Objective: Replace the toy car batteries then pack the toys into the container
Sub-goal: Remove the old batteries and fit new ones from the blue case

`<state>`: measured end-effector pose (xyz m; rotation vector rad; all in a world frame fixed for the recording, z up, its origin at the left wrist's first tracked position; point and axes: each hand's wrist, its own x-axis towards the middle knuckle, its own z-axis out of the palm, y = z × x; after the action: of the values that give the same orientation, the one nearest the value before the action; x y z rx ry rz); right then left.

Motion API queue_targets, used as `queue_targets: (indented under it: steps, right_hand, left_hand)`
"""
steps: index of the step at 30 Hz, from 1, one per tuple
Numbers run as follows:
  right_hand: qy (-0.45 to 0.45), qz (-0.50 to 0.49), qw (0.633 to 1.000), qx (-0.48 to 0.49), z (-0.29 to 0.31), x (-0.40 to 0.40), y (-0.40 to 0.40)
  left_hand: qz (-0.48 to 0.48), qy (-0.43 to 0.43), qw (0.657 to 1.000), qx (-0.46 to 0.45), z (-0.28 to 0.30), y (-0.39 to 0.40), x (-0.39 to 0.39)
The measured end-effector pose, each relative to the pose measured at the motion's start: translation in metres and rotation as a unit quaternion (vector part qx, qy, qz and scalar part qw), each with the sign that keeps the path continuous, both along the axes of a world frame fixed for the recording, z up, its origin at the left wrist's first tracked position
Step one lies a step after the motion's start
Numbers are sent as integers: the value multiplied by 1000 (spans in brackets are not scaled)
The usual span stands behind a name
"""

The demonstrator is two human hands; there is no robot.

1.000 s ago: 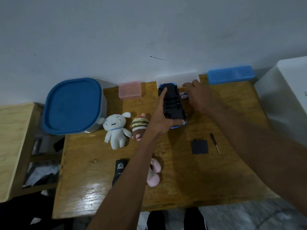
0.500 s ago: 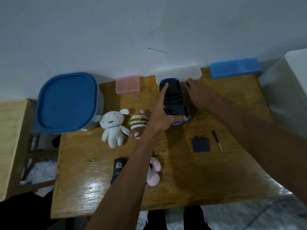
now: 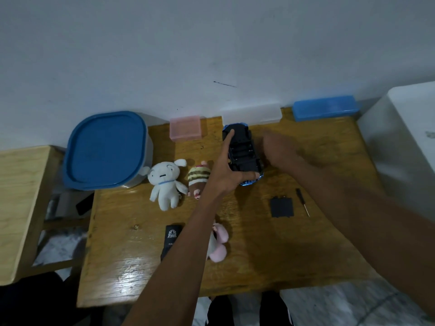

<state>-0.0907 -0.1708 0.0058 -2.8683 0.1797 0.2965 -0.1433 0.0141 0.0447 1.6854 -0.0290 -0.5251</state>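
Toy car [image 3: 242, 154] upturned at the far middle of the wooden table [image 3: 259, 255], battery bay open.

Left hand [image 3: 226, 175] grips the car, index finger along its far end and thumb at the near end; right hand [image 3: 275, 149] is motion-blurred just beside it, its finger state indeterminate. The hard plastic shell is probably light, rigid and somewhat slick, best held by the long sides. Battery cover [image 3: 281, 207] and screwdriver [image 3: 302, 201] lie apart nearer the person.

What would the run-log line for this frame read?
step: battery swap | left hand: holds upturned blue toy car | right hand: beside car, blurred | black battery cover: off, on wooden table
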Motion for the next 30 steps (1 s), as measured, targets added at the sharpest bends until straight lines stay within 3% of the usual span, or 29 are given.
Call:
queue_targets:
  steps: [3, 6, 15, 22, 30]
  right_hand:
    - [-15, -139, 961, 240, 12, -2, 0]
    - [-10, -159, 934, 319, 37, -6, -4]
    - [-111, -176, 892, 401, 110, -14, 4]
    - [-191, -150, 900, 361, 134, -33, 27]
    - [-245, -126, 911, 306, 121, -41, 41]
  left_hand:
    - [-2, 3, 1000, 11, 4, 5, -4]
    - [-7, 1, 1000, 23, 13, 8, -9]
    - [4, -37, 998, 44, 55, 7, -17]
    - [12, -72, 997, 33, 71, 2, -17]
    - [-2, -72, 997, 11, 74, 5, -17]
